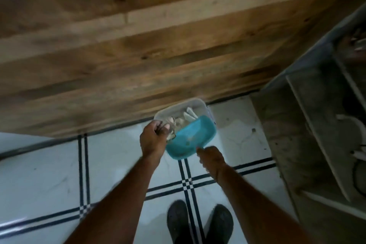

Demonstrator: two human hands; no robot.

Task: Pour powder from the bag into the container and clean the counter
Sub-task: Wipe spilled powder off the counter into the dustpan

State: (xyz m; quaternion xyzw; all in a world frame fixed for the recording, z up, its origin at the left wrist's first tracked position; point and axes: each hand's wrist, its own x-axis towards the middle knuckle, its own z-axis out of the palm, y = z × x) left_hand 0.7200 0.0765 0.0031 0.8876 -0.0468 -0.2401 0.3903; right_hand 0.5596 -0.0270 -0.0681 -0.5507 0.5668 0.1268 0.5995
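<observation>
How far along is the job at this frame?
Done: the container holds pale contents, but whether pouring is finished cannot be told. In hand: the left hand grips the container over the floor, while the right hand meets the teal lid, which sits askew, half on. Left: seating the lid and cleaning the counter; blur hides any spill.

We see a wooden counter (158,35); white floor tiles (39,174) with dark double lines lie below it, grey shelving (309,125) to its right.
</observation>
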